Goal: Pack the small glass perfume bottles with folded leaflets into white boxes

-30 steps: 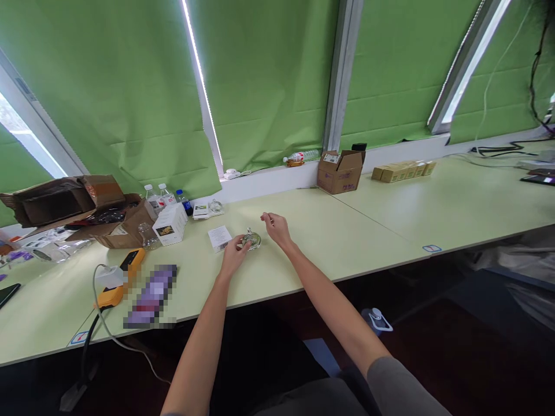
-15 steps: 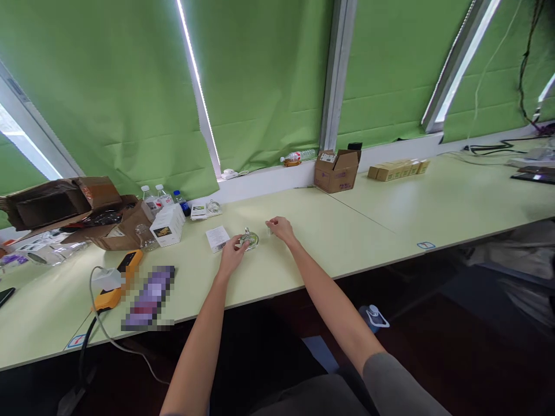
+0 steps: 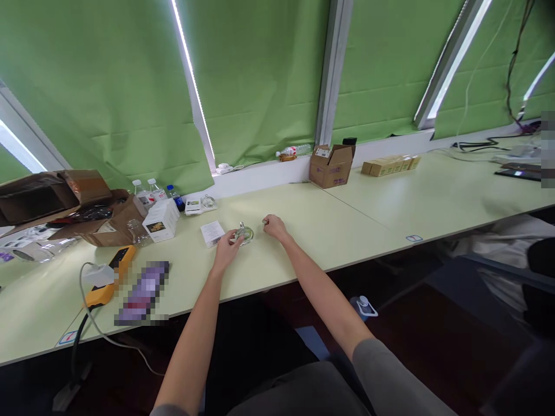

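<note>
On the near part of the table, my left hand (image 3: 227, 249) grips the rim of a clear, round glass lid-like piece (image 3: 245, 233) with a knob on top. The piece rests on the table. A short gap to its right, my right hand (image 3: 275, 226) is pinched closed just above the surface. A tiny object shows at its fingertips, too small to name. Left of the glass piece lies a white printed card (image 3: 212, 233), close to my left fingers.
At left are white boxes (image 3: 160, 222), bottles (image 3: 176, 197), an open cardboard box (image 3: 108, 222), a yellow meter (image 3: 115, 277) with cables and a blurred phone-like object (image 3: 143, 293). Farther back stand a small carton (image 3: 332, 167) and a row of small boxes (image 3: 390, 166).
The view has shifted slightly. My right hand has turned, and the small item at its fingertips now sits higher. My left hand stays on the glass lid-like piece.
</note>
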Demonstrator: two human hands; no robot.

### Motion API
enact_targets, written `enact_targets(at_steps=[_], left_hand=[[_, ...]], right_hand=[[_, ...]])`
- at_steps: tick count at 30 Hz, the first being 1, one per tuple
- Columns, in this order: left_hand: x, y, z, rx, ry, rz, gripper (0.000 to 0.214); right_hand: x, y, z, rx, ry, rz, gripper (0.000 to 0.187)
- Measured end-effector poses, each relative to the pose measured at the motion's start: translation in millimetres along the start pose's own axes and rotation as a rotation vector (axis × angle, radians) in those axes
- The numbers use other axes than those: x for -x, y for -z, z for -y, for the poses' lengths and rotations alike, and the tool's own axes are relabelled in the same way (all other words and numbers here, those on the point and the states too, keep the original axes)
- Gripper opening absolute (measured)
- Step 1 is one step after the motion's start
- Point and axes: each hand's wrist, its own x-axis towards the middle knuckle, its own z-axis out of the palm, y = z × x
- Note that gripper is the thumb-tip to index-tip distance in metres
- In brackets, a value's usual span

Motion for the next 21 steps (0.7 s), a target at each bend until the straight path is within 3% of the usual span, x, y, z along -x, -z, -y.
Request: enact_targets(at_steps=[14, 17, 21], left_hand=[[2, 2.1, -4, -0.016, -0.032, 0.02, 0.049], [2, 1.8, -3, -0.005, -0.025, 0.021, 0.049], [1, 1.0, -2, 0.023, -0.001, 0.009, 0.049]], right_hand=[[5, 5, 12, -0.053, -0.004, -0.016, 0.029], [5, 4, 15, -0.198, -0.036, -0.023, 0.032], [7, 2, 22, -0.56, -0.059, 0.03, 0.036]])
